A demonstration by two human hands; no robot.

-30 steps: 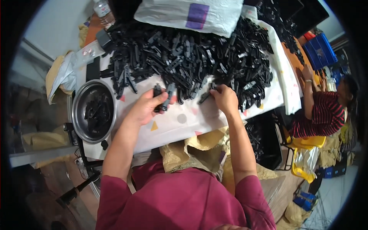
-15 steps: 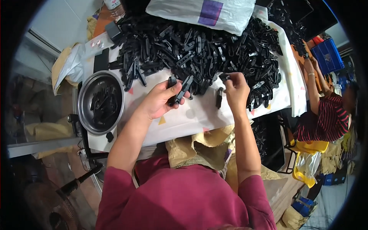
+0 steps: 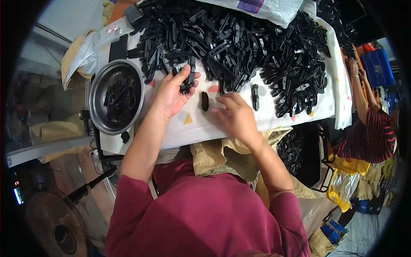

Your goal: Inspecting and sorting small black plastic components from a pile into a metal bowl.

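Note:
My left hand (image 3: pixel 173 92) is closed around a few narrow black plastic parts (image 3: pixel 191 72), which stick up between thumb and fingers at the near edge of a big heap. My right hand (image 3: pixel 239 118) hovers over the cloth, slightly blurred, with thumb and fingers apart and nothing seen between them. Just left of its fingertips a short dark plastic piece (image 3: pixel 205 101) lies by itself on the cloth. Farther right, another single black part (image 3: pixel 255 97) lies lengthwise. Behind both hands spreads the heap of similar black parts (image 3: pixel 222 47).
At the left stands a round metal bowl (image 3: pixel 139 96) with black parts inside. A white woven sack (image 3: pixel 274 15) rests behind the heap. Brown paper (image 3: pixel 209 156) hangs at the table's front edge. A black crate (image 3: pixel 306 171) sits lower right; a person in stripes (image 3: pixel 368 137) works beyond.
My right hand has moved left from the heap's right side and its fingers have spread. A dark piece now lies between my hands. My left hand still grips parts. The whole view has shifted.

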